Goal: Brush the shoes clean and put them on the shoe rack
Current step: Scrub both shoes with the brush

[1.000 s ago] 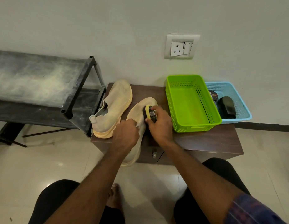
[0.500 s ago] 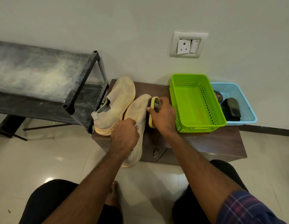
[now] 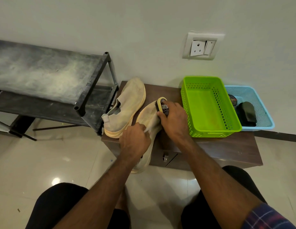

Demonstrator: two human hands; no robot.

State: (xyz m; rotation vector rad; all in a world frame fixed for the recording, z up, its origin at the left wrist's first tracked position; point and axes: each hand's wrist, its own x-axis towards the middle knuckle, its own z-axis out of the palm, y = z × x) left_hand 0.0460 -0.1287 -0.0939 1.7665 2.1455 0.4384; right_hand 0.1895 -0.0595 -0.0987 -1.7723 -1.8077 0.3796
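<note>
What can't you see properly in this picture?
Head view only:
- Heel of the beige knit shoe being brushed: covered by the left hand.
- Yellow-backed brush: its label is too small to read, and the right hand hides most of it.
- Round tin in the blue basket: partly behind the green basket.

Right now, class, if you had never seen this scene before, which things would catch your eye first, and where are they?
Probably the bright green basket, empty, on the right of the low brown cabinet, against the wall. Next, the centre: the right hand presses a yellow-backed shoe brush on a beige shoe that the left hand steadies. The dusty black shoe rack stands empty at left.
</note>
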